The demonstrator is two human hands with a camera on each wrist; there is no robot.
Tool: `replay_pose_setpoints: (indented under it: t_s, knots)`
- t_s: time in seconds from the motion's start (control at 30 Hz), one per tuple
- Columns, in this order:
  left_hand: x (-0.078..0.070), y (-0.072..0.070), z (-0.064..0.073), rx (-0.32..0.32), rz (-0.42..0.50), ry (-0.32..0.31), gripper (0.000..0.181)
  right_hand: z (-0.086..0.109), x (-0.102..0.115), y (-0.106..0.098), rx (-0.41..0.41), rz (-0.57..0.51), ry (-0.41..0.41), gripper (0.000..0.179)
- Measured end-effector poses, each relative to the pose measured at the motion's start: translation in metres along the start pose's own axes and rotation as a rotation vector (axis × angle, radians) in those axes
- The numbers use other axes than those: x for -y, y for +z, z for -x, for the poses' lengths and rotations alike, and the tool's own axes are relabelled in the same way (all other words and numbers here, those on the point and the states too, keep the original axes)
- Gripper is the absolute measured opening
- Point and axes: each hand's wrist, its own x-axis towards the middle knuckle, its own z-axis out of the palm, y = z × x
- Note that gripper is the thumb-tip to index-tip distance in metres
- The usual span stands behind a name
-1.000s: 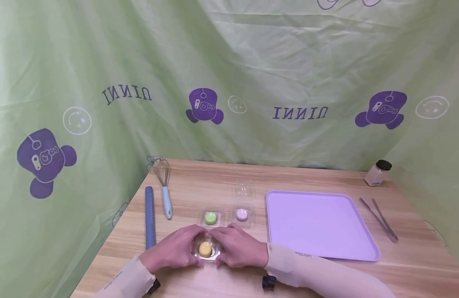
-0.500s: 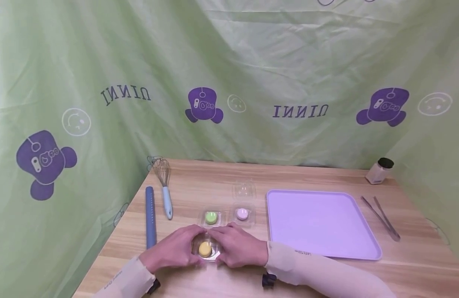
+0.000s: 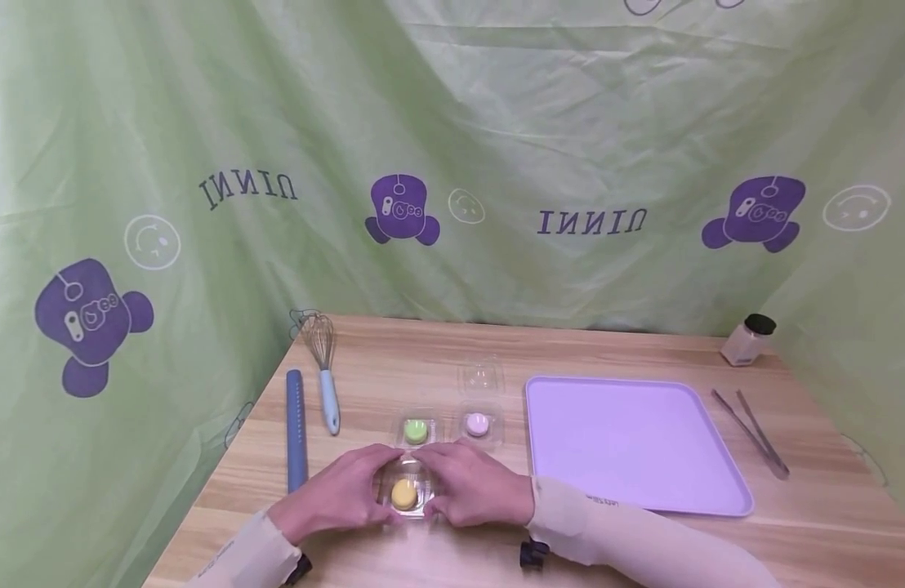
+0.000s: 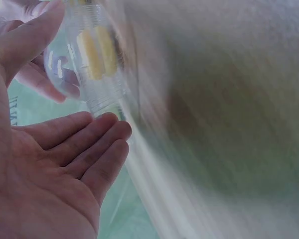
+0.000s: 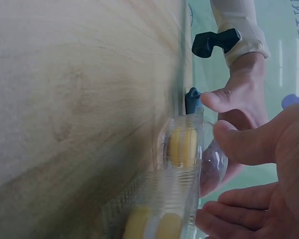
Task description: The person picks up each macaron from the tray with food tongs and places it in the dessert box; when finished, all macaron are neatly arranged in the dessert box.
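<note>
A yellow macaron sits inside a clear plastic box with a domed lid, low in the middle of the head view. My left hand holds the box's left side, thumb at the near edge and fingers toward the far edge. On the opposite side my right hand grips it likewise. The left wrist view shows the macaron side-on through the ribbed wall. Whether the lid is fully pressed down, I cannot tell. Just beyond are a green macaron and a pink macaron in similar boxes.
The pink macaron's box has its clear lid folded back. A purple tray lies right, with tongs and a black-capped jar beyond. To the left are a whisk and a blue bar-shaped tool.
Both hands stay around the yellow macaron's box, with only slight shifts of the fingers. The other things on the table have not moved.
</note>
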Motion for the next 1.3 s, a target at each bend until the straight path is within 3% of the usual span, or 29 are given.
replay_pose_setpoints:
  t_s: [0.17,0.33,0.5,0.73,0.9,1.07,1.3]
  knots:
    - [-0.003,-0.015,0.001,-0.09,0.021,-0.035,0.091,-0.002,-0.003,-0.01,-0.055,-0.125,0.049,0.088]
    - [-0.002,-0.045,-0.003,-0.227,0.053,-0.064,0.095,-0.008,-0.012,-0.026,-0.15,-0.225,0.092,0.102]
    - [-0.001,-0.079,-0.012,-0.368,0.047,-0.021,0.109,-0.016,-0.022,-0.048,-0.293,-0.332,0.11,0.111]
    - [0.003,-0.118,-0.033,-0.529,0.089,0.105,0.116,-0.027,-0.042,-0.08,-0.489,-0.421,0.012,0.116]
    - [0.001,-0.135,-0.052,-0.555,0.159,0.142,0.119,-0.035,-0.064,-0.103,-0.575,-0.553,-0.017,0.11]
    - [-0.003,-0.15,-0.078,-0.537,0.204,0.156,0.119,-0.038,-0.09,-0.124,-0.633,-0.644,0.048,0.107]
    - [-0.003,-0.158,-0.117,-0.424,0.288,0.061,0.119,-0.038,-0.134,-0.132,-0.637,-0.686,0.174,0.105]
